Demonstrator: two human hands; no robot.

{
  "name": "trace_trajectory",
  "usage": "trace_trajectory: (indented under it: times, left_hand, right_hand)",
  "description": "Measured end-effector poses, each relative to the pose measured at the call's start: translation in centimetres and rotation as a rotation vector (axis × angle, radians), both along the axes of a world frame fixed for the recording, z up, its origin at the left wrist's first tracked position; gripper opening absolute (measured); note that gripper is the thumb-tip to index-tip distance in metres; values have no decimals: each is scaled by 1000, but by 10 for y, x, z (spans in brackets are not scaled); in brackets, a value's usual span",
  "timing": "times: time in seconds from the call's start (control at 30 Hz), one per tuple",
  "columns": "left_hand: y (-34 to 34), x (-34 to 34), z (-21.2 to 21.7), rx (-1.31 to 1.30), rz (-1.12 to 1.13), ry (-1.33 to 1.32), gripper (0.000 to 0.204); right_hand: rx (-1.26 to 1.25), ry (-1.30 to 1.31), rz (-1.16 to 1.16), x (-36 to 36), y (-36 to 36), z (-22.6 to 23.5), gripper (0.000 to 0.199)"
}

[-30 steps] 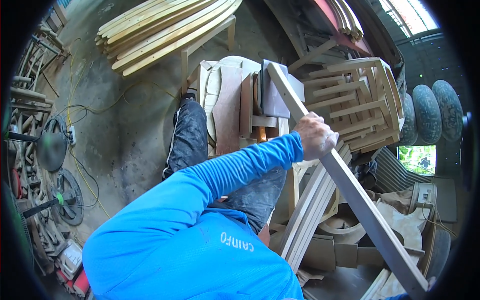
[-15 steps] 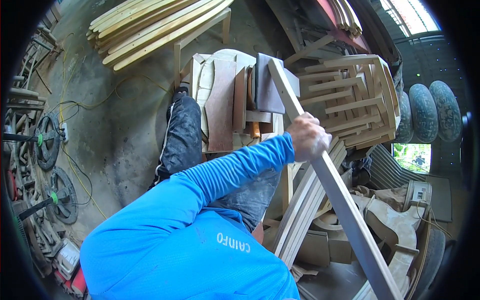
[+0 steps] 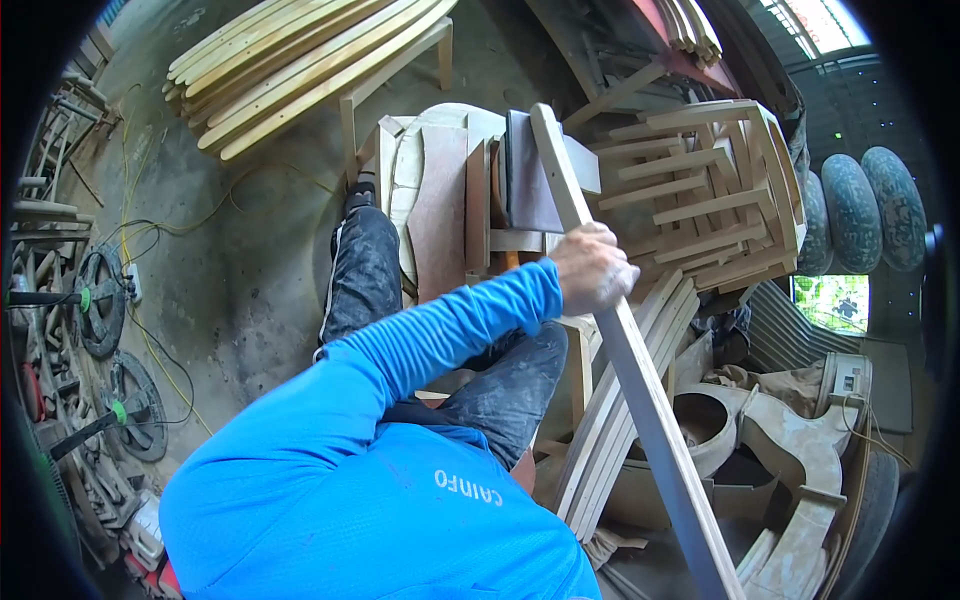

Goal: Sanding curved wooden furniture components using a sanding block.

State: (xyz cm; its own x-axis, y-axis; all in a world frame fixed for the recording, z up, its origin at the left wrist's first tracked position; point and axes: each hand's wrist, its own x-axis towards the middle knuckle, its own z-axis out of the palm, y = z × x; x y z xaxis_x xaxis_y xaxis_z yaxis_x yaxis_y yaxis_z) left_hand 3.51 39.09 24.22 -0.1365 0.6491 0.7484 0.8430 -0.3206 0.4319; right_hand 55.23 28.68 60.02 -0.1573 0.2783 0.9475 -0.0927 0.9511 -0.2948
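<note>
My left hand [image 3: 595,268] is wrapped round a long wooden slat [image 3: 650,385], its blue-sleeved arm reaching across from the left. The slat slants from a rounded upper end with a small hole down past the lower edge of the picture. Behind that upper end stands a dark flat board [image 3: 532,180], on a low pale-topped bench [image 3: 405,185] between my legs. A curved brown panel [image 3: 442,205] and several narrower pieces are also on the bench. An orange handle [image 3: 511,260] shows partly beside my sleeve. My right hand is out of view.
Curved slats [image 3: 330,75] are stacked on a wooden stand at the far left. Slatted frames [image 3: 710,200] stand at the right, above another slat stack [image 3: 610,425]. Pale carved parts [image 3: 800,455] lie lower right. Yellow cable [image 3: 150,345] and black wheels [image 3: 135,405] are at left.
My left hand and the slat have shifted left, with the hand slightly higher. The slat's lower part has swung left and it now stands steeper. The view has shifted a little.
</note>
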Motion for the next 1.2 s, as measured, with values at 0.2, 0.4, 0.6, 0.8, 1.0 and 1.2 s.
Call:
trace_trajectory:
  times: [0.2,0.4,0.6,0.8,1.0,1.2]
  left_hand:
    - [21,-86,-49,-424,-27,81,36]
    - [52,-129,-84,-492,188,367,51]
    - [48,-92,-70,-537,248,364,51]
    - [-16,25,-58,-428,198,110,49]
    - [7,-12,-61,-510,227,180,64]
    - [44,-108,-67,-619,231,241,69]
  right_hand:
    - [261,-281,-1111,-59,-4,-206,49]
    - [-899,-744,-595,-70,-59,-270,46]
    - [-819,-1257,-515,-91,-36,-193,49]
    - [-1036,-1692,-531,-25,-58,-106,43]
    - [-953,-1735,-594,-68,-54,-138,45]
    - [-924,-1518,-530,-128,-21,-216,42]
